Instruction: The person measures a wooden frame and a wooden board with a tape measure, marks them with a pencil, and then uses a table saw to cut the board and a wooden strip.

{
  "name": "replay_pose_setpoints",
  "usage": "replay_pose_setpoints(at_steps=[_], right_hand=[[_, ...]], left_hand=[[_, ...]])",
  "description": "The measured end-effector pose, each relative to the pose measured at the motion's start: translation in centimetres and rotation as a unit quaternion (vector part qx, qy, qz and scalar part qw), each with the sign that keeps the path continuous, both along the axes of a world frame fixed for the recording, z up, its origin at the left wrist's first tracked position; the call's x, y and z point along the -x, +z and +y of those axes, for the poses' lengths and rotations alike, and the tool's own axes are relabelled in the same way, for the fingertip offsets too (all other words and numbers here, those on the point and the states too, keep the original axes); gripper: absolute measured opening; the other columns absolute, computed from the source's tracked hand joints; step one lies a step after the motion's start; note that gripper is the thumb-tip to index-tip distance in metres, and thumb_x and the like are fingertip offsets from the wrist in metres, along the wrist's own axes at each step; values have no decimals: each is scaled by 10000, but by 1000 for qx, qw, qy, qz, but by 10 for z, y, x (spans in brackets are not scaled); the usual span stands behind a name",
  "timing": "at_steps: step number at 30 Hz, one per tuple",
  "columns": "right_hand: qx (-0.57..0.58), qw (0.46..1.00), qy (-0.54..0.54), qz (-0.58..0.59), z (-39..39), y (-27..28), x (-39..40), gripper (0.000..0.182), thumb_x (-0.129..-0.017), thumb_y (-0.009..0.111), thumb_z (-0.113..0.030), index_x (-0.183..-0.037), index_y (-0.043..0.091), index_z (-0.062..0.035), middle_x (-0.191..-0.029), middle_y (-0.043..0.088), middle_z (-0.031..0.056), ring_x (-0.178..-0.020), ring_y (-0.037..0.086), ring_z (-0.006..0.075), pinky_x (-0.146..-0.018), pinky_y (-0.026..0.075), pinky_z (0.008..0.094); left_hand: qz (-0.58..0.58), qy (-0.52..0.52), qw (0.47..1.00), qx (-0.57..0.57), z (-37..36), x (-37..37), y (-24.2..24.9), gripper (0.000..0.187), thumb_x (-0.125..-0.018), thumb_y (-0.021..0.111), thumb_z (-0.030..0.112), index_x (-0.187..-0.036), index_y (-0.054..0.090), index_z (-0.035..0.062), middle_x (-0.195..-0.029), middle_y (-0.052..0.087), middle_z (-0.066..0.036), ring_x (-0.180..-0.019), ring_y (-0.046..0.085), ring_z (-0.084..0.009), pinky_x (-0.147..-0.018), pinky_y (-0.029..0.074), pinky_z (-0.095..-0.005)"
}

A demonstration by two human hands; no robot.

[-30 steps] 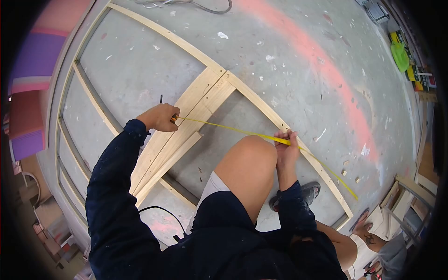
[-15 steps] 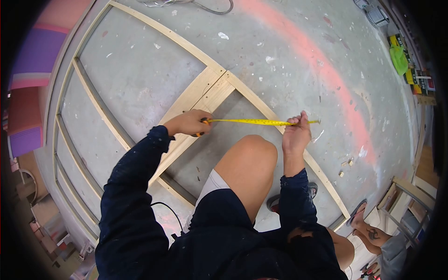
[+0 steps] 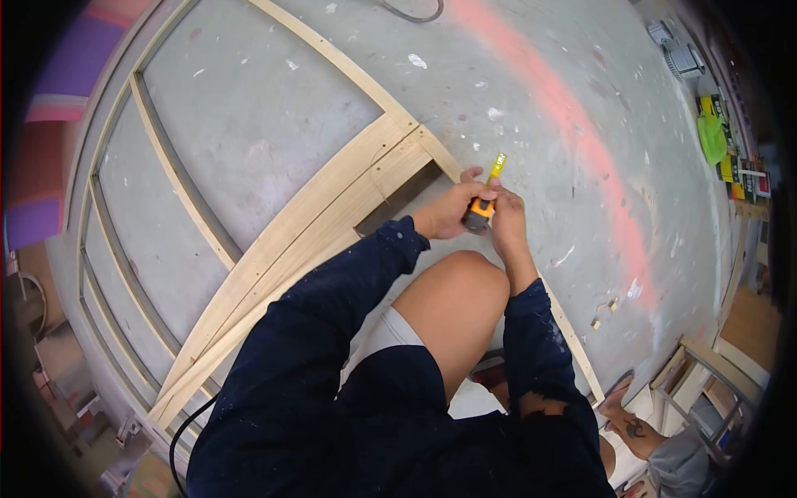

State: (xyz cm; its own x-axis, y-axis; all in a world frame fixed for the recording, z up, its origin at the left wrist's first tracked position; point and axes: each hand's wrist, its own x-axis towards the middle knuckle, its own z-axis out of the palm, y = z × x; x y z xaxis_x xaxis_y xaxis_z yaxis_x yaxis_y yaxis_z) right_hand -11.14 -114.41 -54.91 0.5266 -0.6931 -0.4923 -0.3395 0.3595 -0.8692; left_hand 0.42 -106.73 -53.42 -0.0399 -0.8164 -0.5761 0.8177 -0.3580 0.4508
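Note:
In the head view a tape measure (image 3: 477, 217) with a black and orange case sits between my hands. A short length of its yellow blade (image 3: 498, 166) sticks out, angled up and to the right. My left hand (image 3: 448, 209) is closed around the case from the left. My right hand (image 3: 509, 217) is closed against the case and the base of the blade from the right; its fingers are partly hidden. Just beyond my hands runs the corner of a wooden frame (image 3: 398, 162), made of pale strips joined by screws, lying on the floor.
Several curved wooden ribs (image 3: 178, 183) spread to the left. My bent knee (image 3: 465, 286) is below my hands. Small wood offcuts (image 3: 596, 324) lie on the paint-marked floor at right. Another person's leg (image 3: 635, 427) is at lower right, near a metal-framed chair (image 3: 697, 394). Paint cans (image 3: 685, 61) stand at upper right.
My left hand has carried the case rightward to my right hand. The long stretch of blade between them has shortened to a stub. The view has shifted slightly.

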Motion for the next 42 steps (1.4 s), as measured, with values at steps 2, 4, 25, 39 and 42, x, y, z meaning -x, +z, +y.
replay_pose_setpoints(at_steps=[2, 4, 25, 39, 42], right_hand=[[-104, 987, -94, -82, -5, -6, 7, 315, -995, 457, -279, -1029, 605, -3, -893, 628, 76, -815, 605, 161, -734, 486, 303], [-241, 929, -208, -190, -3, 2, 7, 294, -994, 441, -278, -967, 576, -19, -821, 604, 95, -788, 624, 219, -710, 512, 338], [266, 869, 364, 205, -31, 8, -59, 344, -870, 583, -303, -744, 655, 9, -804, 624, 219, -739, 596, 394, -669, 462, 459], [69, 962, 169, 201, -28, -7, -2, 243, -906, 527, -199, -813, 666, -23, -675, 584, 69, -623, 537, 128, -588, 430, 286], [69, 961, 177, 200, -30, -12, -18, 263, -905, 520, -219, -811, 667, -21, -635, 569, 65, -588, 526, 128, -563, 422, 291]], left_hand=[[-64, -47, 997, -2, -5, 2, 0, 672, -875, 556, 440, -1424, 253, 198, -1077, 521, -59, -941, 519, -165, -768, 451, -403], [-125, -99, 987, -5, -6, -8, -14, 708, -883, 539, 524, -1434, 233, 202, -1073, 525, -59, -970, 519, -171, -802, 447, -412], [-859, -114, 484, 123, 22, -127, -81, 134, -829, 609, 169, -934, 565, 97, -952, 526, -88, -939, 519, -271, -821, 369, -406], [-870, -84, 485, -1, 15, -125, -78, 464, -816, 556, 100, -1277, 520, 145, -1165, 479, -106, -1094, 445, -290, -943, 293, -451], [-872, -85, 482, -6, 15, -125, -78, 479, -811, 559, 99, -1284, 518, 160, -1166, 477, -100, -1097, 442, -286, -942, 293, -450]])
